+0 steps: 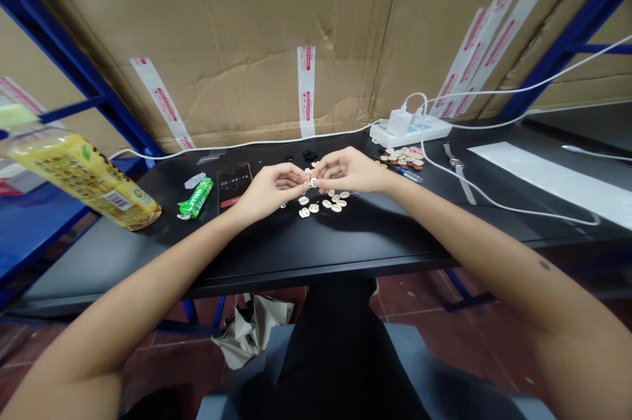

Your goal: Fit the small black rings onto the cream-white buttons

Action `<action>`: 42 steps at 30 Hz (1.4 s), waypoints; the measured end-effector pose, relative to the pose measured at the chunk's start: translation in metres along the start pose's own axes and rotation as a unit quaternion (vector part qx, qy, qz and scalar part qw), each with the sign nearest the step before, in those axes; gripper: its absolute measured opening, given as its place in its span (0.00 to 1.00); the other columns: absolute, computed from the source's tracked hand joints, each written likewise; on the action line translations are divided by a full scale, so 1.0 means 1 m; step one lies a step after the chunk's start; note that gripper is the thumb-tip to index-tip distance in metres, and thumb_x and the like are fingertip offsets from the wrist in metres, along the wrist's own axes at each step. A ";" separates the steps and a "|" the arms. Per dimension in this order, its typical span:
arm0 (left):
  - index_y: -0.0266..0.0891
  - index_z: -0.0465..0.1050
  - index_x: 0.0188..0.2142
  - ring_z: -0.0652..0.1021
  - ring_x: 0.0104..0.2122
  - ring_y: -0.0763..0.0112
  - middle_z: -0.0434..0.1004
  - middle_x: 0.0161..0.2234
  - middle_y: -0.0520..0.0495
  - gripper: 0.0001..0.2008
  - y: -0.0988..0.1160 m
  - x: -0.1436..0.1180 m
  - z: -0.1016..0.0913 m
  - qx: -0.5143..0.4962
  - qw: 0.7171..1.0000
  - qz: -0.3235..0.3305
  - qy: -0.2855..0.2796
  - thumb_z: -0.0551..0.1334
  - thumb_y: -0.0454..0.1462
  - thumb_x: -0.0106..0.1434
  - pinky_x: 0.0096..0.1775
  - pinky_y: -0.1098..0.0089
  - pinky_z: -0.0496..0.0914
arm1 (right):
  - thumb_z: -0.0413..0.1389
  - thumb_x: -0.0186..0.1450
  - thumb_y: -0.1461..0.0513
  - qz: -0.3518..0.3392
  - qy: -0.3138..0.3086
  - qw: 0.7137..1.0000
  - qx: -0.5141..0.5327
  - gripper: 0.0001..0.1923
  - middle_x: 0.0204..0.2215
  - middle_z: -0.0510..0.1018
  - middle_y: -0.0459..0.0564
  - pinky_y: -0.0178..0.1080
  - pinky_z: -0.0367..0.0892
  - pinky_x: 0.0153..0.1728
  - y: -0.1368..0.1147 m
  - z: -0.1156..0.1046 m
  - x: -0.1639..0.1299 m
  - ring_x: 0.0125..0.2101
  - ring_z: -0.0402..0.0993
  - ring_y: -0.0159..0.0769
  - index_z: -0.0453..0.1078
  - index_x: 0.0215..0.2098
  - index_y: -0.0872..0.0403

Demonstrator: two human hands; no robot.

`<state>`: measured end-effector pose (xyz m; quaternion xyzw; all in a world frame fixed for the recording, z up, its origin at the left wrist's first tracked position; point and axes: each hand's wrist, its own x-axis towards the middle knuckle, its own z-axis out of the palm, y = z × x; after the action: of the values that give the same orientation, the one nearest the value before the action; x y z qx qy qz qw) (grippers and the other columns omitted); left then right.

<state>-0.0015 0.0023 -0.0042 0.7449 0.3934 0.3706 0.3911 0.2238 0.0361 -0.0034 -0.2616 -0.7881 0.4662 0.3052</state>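
Over the black table my left hand [273,191] and my right hand [349,171] meet, fingertips almost touching. Both are closed in a pinch on small cream pieces [313,182], which look like oval buttons with dark holes. Whether these are joined to each other is too small to tell. Below the fingers, several loose cream pieces [336,208] of the same kind lie scattered on the table. Close to my left wrist is a phone [234,176] with a running timer on its screen.
A yellow drink bottle [93,173] and a green wrapper pack [197,197] stand to the left. Behind my right hand are brown and pink pieces [405,157], a screwdriver [411,176] and a power strip [419,130]. A wristwatch [458,166] and a white cable [474,193] lie right.
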 end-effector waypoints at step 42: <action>0.33 0.79 0.36 0.83 0.36 0.62 0.83 0.33 0.42 0.16 0.007 -0.002 0.001 -0.036 0.998 -0.032 0.038 0.73 0.45 0.56 0.46 0.62 0.77 | 0.68 0.57 0.56 -0.002 0.027 0.999 0.020 0.19 0.29 0.82 0.52 0.39 0.77 0.36 -0.003 0.002 0.000 0.30 0.80 0.34 0.75 0.39 0.60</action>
<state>0.0005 -0.0020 0.0011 0.7026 0.4179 0.3996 0.4147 0.2216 0.0336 -0.0019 -0.2662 -0.7709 0.4739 0.3321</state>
